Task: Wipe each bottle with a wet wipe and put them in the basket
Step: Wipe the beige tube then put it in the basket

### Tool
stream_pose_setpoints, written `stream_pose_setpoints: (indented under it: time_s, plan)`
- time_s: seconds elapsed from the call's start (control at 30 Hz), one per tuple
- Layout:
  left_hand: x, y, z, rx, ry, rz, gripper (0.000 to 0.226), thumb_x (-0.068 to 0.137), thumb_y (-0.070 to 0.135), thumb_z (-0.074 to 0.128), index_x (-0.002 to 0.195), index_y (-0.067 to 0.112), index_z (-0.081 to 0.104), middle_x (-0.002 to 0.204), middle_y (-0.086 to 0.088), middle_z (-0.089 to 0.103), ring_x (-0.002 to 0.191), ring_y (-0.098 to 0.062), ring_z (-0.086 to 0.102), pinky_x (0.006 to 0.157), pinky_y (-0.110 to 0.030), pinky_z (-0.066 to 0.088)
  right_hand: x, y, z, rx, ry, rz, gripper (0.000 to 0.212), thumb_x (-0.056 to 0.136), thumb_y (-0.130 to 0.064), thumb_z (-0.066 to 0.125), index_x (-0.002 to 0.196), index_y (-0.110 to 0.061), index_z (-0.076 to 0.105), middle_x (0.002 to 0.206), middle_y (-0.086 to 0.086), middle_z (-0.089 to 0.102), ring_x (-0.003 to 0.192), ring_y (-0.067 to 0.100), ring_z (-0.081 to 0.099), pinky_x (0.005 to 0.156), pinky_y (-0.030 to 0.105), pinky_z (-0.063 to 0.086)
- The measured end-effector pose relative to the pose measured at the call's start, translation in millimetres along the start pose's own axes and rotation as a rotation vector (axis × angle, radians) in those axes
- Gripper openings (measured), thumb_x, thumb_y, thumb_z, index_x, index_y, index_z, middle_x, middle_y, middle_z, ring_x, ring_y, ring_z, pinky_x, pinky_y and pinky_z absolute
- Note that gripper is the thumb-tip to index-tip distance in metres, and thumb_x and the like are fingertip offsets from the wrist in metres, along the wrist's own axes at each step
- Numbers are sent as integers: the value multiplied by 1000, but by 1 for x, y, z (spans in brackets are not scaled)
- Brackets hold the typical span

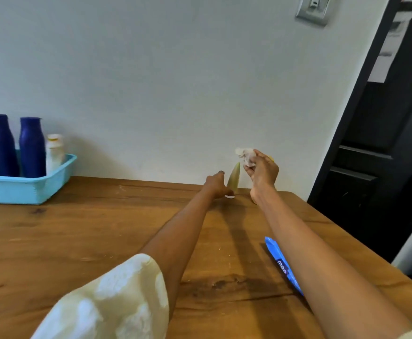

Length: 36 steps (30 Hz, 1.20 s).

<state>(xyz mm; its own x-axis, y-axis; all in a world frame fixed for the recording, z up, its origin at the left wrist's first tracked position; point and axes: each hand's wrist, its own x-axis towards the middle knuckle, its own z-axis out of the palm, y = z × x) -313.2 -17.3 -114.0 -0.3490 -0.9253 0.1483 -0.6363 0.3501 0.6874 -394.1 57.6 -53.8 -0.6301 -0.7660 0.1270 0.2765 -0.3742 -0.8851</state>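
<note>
**Bottle at the far edge, wipe in hand**

Bottle (234,178), pale yellow, stands near the wall on the table (77,241); the left hand (216,185) grips its base. The right hand (263,171) pinches a crumpled wet wipe (246,156) just beside it. Far left, the basket (26,189) holds four bottles.

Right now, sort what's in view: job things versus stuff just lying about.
Job: crumpled white wet wipe in right hand; pale yellow tube bottle at left hand; turquoise plastic basket with two dark blue bottles; blue wipes packet.
Lying about: grey wall switch; black door.
</note>
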Motion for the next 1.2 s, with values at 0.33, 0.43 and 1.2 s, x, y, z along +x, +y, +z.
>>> stream_pose_setpoints:
  time_s: [0.33,0.43,1.2]
  plan:
    - [11,-7,22,-254,106,-3,73,80,18,72,140,13,31,121,-9,58,112,-27,55,96,-37,45,9,5,-11,-1,-4,-3,23,85,1,53,101,-10,66,109,10,63,101,23,63,80,27,56]
    - [-10,-3,3,-433,116,16,61,81,19,71,133,7,42,115,-10,60,105,-24,59,88,-33,50,-2,4,-12,50,-12,0,17,83,0,55,91,-10,66,107,11,62,94,21,62,76,26,57]
    - [-226,-11,-210,-1475,144,250,39,74,15,65,108,-3,60,95,-13,67,74,-15,65,72,-19,56,-208,-64,106,-254,-311,-482,29,88,-11,58,117,-15,62,107,1,66,95,11,62,73,8,46]
